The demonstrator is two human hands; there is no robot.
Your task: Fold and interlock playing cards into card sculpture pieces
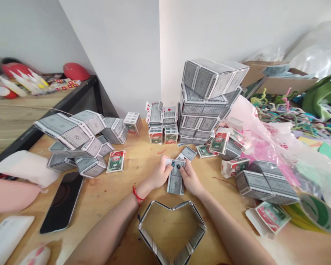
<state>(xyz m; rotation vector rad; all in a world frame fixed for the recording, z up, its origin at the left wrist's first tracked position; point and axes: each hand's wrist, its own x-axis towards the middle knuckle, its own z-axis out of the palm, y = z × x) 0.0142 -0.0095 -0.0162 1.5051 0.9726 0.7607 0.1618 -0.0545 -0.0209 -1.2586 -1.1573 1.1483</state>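
Between both hands, over the middle of the wooden table, is a grey-backed playing card piece [176,184], which looks like cards joined together. My left hand [161,173] pinches its upper left edge, thumb on top. Opposite it, my right hand [191,178] grips the upper right edge, also with the thumb on top. Just beyond the fingers lie a few loose playing cards [189,153]. A heart-shaped frame of joined cards [200,226] stands on the table between my forearms. The fingers under the held piece are hidden.
Card-built blocks stand in a tall stack [200,106] at the back and a pile [77,136] on the left. Card boxes [116,161] lie around. A black phone [63,202] is at left; yellow-green tape [317,213], plastic bags [267,136] and a cardboard box [281,84] are at right.
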